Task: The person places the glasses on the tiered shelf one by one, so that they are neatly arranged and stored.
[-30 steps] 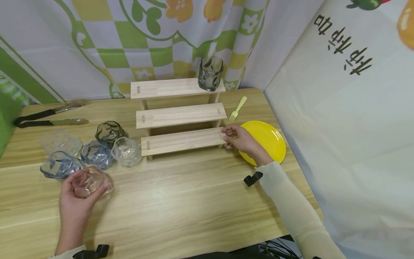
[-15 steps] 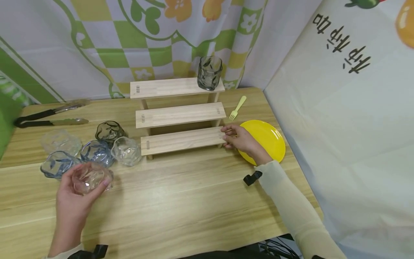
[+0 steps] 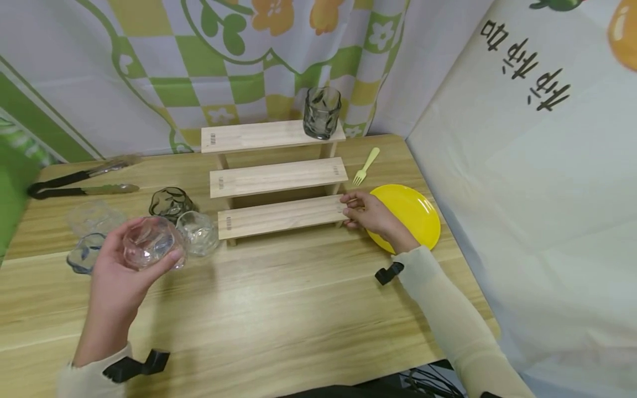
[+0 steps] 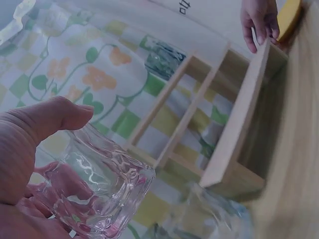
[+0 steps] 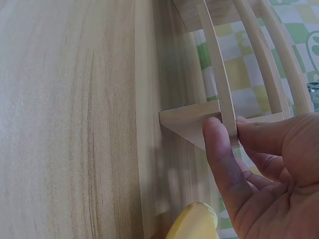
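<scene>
My left hand [image 3: 116,276] grips a pink-tinted glass [image 3: 153,243] with a wavy surface, fingers and thumb around its sides. Seen from the left wrist, the glass [image 4: 99,184] is tilted and stands apart from the wooden three-step rack [image 4: 234,124]. My right hand [image 3: 370,215] pinches the right end of the rack's lowest board [image 3: 283,217]; the right wrist view shows thumb and finger on either face of that board [image 5: 219,74]. A smoky grey glass [image 3: 322,113] stands at the right end of the top board.
Left of the rack stand a dark grey glass [image 3: 171,204], a clear glass [image 3: 198,233], a blue glass [image 3: 84,253] and another clear glass [image 3: 94,218]. Black-handled tongs [image 3: 82,179] lie behind them. A yellow plate [image 3: 413,215] and a yellow fork [image 3: 366,166] are on the right.
My left hand has raised the pink glass and moved it slightly right and away from me, so it now covers one blue glass. The right hand has stayed at the rack's end.
</scene>
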Demonstrator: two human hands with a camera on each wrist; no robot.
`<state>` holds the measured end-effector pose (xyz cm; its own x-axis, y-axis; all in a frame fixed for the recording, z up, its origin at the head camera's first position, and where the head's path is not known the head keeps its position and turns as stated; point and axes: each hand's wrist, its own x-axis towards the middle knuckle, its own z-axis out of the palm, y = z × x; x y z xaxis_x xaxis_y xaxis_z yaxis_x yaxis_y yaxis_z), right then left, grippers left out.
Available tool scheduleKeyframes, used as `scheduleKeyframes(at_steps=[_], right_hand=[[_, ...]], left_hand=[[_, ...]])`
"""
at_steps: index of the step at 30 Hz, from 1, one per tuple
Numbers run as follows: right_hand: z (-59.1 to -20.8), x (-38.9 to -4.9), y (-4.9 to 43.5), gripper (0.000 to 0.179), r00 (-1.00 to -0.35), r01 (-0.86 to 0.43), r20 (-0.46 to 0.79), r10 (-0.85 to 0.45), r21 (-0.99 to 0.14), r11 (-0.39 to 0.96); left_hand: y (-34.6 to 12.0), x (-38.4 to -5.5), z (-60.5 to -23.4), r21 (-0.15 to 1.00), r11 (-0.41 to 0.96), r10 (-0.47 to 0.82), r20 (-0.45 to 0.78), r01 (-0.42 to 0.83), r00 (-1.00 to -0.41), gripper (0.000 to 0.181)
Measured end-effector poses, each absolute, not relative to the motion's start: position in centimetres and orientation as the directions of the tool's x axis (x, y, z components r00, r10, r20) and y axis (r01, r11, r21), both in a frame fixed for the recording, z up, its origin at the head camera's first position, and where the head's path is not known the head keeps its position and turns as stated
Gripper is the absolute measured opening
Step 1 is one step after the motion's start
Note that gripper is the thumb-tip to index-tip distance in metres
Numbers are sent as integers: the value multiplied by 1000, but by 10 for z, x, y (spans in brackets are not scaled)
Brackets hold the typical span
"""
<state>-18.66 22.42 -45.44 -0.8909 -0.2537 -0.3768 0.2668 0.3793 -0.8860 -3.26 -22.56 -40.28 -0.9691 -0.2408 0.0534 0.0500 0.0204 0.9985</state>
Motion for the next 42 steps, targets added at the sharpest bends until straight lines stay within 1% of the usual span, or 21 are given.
scheduleKeyframes(at_steps=[3,6,10,12,18,23,27,31,36,42], right_hand=[[-455,-187,225,31,-890,266,-376,-256,-887,377],[-454,-186,225,32,-889,266,-377,-259,-887,377],[-453,-186,225,32,-889,267,-377,-259,-887,377],[-453,-186,225,32,-889,268,-378,-258,-887,377],[-453,-186,226,31,-890,269,-380,-254,-885,380],[-454,-187,225,30,-888,278,-386,-251,-884,377],[-452,-186,224,30,-890,275,-383,-248,-883,380],[-451,-186,222,30,-891,262,-377,-252,-882,391],[-451,-187,223,31,-891,263,-381,-247,-877,403],[-454,-189,226,29,-889,271,-387,-243,-875,402]], left_hand=[[-220,-44,-393,996,63,-201,81,70,-976,79],[-214,-59,-383,988,134,-160,97,76,-982,78],[-209,-79,-371,979,198,-106,78,56,-991,81],[-205,-91,-366,984,169,-84,77,62,-993,80],[-196,-132,-351,993,9,-25,118,118,-993,76],[-191,-165,-338,993,30,-1,118,118,-993,77],[-185,-189,-330,990,78,-7,118,117,-993,76],[-180,-209,-325,991,84,-16,106,104,-994,81],[-176,-231,-322,991,113,-25,73,70,-997,87],[-171,-248,-322,992,117,-37,41,36,-998,86]])
